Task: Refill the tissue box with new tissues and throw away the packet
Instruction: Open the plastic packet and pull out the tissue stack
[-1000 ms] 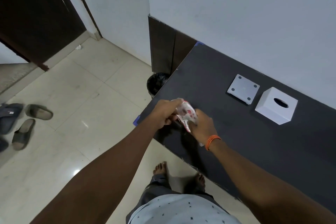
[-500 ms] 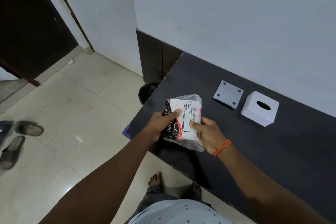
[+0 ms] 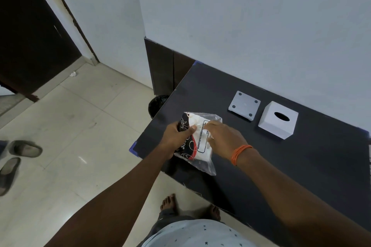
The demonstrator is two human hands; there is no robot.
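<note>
Head view:

A: Where's the tissue packet [image 3: 197, 142]?

B: I'm holding it over the near-left corner of the dark tabletop [image 3: 291, 166]. My left hand [image 3: 176, 139] is gripping its left side, thumb pressing on top. My right hand [image 3: 224, 138] is lying on the packet's right side, fingers curled down onto the plastic; can't tell whether they're actually pinching it.

A: Box?

B: The white tissue box [image 3: 278, 120] is sitting near the wall, oval slot facing up. Its grey base plate [image 3: 244, 105] is lying just beside it on the left, apart from it.

A: Bin?

B: A black bin [image 3: 157, 104] is standing on the floor, partly hidden by the tabletop's left edge.
</note>
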